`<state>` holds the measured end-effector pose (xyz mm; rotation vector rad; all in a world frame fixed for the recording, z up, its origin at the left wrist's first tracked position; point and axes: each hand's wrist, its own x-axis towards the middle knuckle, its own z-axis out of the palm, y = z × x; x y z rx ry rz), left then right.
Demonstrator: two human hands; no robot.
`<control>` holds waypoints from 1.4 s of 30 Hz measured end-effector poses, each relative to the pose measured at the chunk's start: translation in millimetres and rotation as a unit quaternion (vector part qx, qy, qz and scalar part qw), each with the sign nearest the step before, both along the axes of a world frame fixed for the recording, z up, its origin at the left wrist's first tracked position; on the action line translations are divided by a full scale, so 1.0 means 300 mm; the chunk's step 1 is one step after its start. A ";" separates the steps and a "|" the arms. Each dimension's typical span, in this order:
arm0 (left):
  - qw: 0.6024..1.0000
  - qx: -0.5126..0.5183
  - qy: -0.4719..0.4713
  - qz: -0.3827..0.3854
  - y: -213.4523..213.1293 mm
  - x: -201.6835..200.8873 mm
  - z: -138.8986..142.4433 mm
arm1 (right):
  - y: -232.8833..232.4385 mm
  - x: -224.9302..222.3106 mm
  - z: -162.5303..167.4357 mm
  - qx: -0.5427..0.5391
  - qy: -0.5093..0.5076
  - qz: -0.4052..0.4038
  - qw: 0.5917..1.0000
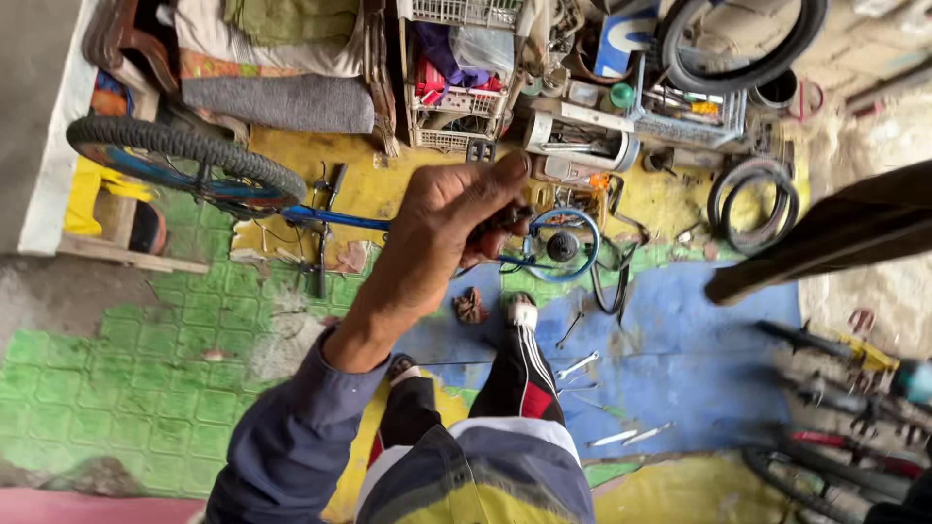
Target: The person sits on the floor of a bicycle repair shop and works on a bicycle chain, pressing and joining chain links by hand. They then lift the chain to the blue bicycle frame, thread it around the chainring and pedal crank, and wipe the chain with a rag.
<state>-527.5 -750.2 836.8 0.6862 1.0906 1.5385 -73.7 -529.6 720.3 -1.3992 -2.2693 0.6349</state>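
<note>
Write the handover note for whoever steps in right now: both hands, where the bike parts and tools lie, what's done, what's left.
Left hand: raised, fingers closed on a small dark part.
Right hand: out of view.
Blue bicycle frame lies on the floor, tyred wheel at one end, blue chain guard at the other.
Wrenches lie on the blue mat by the feet.
Done or left: cannot tell from this view.

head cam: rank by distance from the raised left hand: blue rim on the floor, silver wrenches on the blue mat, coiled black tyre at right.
From the left hand:
1. Blue rim, just right of the fingers, on the floor beyond them.
2. Silver wrenches, below and right, on the blue mat.
3. Coiled black tyre, far right on the yellow floor.
</note>
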 end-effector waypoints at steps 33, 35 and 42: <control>0.953 -0.189 0.217 -0.097 -0.412 -0.042 -0.812 | -1.008 -0.656 -0.822 -0.302 0.392 -0.021 0.869; 0.944 -0.205 0.230 -0.121 -0.420 -0.061 -0.856 | -1.053 -0.724 -0.933 -0.383 0.377 -0.101 0.837; 0.937 -0.189 0.253 -0.151 -0.386 -0.144 -1.025 | -1.109 -0.885 -1.318 -0.304 0.348 -0.092 0.882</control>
